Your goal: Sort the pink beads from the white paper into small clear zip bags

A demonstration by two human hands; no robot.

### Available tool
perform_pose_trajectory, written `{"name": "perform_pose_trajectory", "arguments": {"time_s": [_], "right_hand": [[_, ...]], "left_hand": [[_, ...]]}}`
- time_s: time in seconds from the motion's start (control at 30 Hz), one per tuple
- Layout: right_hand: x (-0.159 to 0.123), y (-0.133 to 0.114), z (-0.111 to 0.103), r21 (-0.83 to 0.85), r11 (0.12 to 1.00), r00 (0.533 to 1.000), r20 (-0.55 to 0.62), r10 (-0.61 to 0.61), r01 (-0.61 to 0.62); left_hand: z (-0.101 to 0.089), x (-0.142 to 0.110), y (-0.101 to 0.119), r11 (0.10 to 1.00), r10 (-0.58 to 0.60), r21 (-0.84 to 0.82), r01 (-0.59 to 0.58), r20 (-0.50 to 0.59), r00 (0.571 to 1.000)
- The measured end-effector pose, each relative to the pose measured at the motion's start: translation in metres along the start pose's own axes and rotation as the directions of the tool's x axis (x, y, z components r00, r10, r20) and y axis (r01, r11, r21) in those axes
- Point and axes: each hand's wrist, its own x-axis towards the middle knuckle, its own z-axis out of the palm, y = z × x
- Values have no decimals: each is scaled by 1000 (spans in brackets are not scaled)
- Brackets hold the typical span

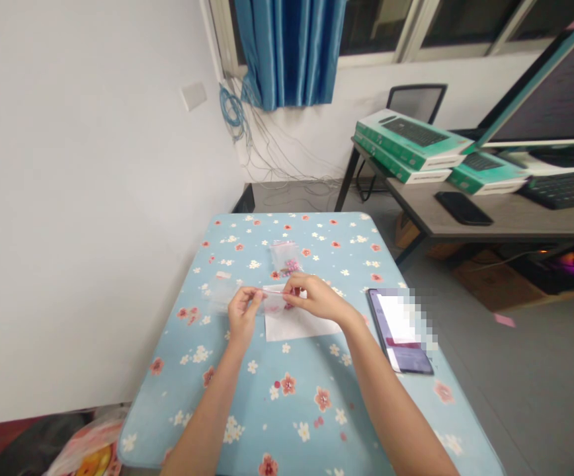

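Note:
My left hand (243, 309) and my right hand (314, 295) meet over the middle of a small table with a light blue flowered cloth (287, 403). Both pinch the top edge of a small clear zip bag (273, 301) held between them, with something pink inside. Under the bag lies a white sheet of paper (299, 325). Just beyond my hands rests another small clear bag with pink beads (286, 258). More clear bags (219, 295) lie flat to the left of my left hand.
A phone (400, 330) with a lit screen lies on the cloth at the right. Farther right stands a desk (495, 215) with green keyboard boxes (410, 142), a black phone (463, 207) and a monitor. A white wall runs along the left.

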Motion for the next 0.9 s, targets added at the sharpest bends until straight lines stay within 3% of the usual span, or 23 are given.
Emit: {"name": "perform_pose_trajectory", "arguments": {"time_s": [0.17,0.37,0.9], "right_hand": [[-1,-1,-3,18,999,999,-26,-42,42],[1,-7,3,17,999,998,-39,-48,48],[3,-11,10,-8,995,995,-26,-96,96]], "left_hand": [[-1,0,0,1000,24,1,-24,13,1000],[0,-2,-3,998,44,43,-49,100,994],[1,-4,-1,998,39,35,-44,114,993]]}}
